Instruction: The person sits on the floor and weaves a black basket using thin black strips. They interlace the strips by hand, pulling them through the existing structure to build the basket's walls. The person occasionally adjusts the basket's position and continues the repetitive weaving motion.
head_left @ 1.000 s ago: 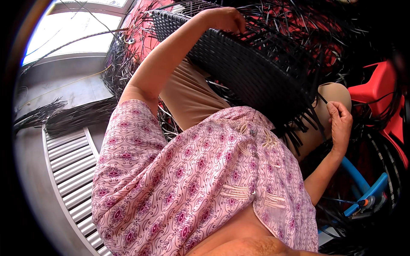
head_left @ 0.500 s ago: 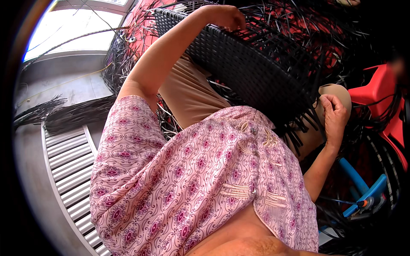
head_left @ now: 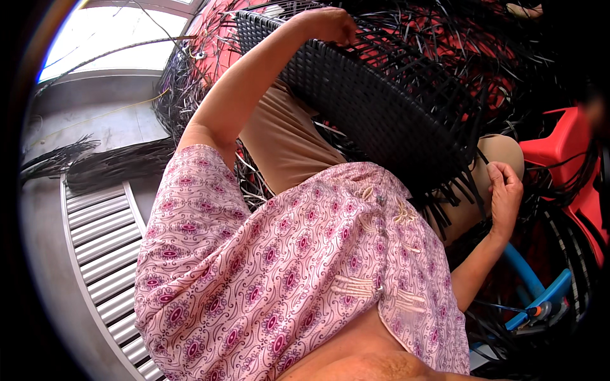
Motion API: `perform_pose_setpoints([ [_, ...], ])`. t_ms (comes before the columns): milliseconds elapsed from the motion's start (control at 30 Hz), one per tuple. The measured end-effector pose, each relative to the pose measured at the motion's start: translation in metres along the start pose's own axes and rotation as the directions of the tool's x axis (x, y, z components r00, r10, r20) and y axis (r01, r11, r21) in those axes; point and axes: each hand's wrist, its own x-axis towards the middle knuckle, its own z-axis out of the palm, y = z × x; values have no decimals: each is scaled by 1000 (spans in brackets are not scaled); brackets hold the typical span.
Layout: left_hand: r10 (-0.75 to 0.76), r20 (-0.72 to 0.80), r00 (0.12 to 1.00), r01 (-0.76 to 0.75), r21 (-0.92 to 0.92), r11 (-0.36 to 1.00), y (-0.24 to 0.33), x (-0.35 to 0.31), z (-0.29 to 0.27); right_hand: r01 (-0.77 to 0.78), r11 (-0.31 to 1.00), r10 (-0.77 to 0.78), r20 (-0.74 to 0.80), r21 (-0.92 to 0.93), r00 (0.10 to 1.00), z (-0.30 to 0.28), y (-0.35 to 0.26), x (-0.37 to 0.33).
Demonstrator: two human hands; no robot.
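Note:
A black woven strip panel (head_left: 375,95) lies slanted across my lap, over my beige trousers. Loose strip ends (head_left: 454,190) stick out at its lower right end. My left hand (head_left: 333,26) reaches over the panel's far edge with the fingers curled down, and their tips are hidden among the strips. Beside the right end of the panel, above my knee, my right hand (head_left: 506,193) is closed in a pinch between thumb and forefinger. A thin black strip appears to run from the panel to those fingertips.
Heaps of loose black strips (head_left: 445,38) cover the red floor beyond the panel. A red plastic stool (head_left: 562,143) and a blue frame-like object (head_left: 546,295) stand at the right. At the left are a slatted metal rack (head_left: 105,235) and a dark strip bundle (head_left: 121,166).
My right hand has moved slightly down and to the right, away from the panel's end. My left hand has drawn slightly left along the far edge.

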Motion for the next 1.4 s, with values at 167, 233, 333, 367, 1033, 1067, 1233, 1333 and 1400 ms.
perform_pose_setpoints([
  [167, 130, -166, 978, -84, 261, 962, -10, -5, 14, -27, 996, 26, 15, 85, 1000, 11, -10, -1],
  [233, 97, -150, 984, -52, 280, 958, 0, -8, 14, -12, 997, 12, 12, 73, 1000, 11, -9, -1],
  [333, 68, -144, 987, -13, 351, 936, 13, -8, 12, -12, 998, 14, -19, 64, 1000, 10, -10, -4],
  [367, 60, -135, 989, -5, 379, 925, 14, -3, 12, 119, 993, -119, -7, -21, 993, 10, -8, -5],
  [1033, 9, -491, 871, 153, 291, 944, 52, -45, 51, 158, 961, -183, -96, -228, 978, 23, -4, -9],
  [1067, 35, -553, 833, 151, 287, 946, 52, -45, 57, 192, 955, -219, -102, -225, 970, 25, -3, -9],
  [1233, 28, -623, 782, 153, 236, 960, 46, -44, 68, 253, 953, -270, -91, -168, 958, 29, -5, -6],
  [1333, 30, -658, 753, 151, 217, 964, 55, -50, 62, 252, 951, -273, -101, -180, 957, 29, -2, -2],
  [1400, 18, -678, 735, 152, 191, 970, 58, -52, 62, 248, 955, -268, -114, -165, 957, 30, 2, 0],
])
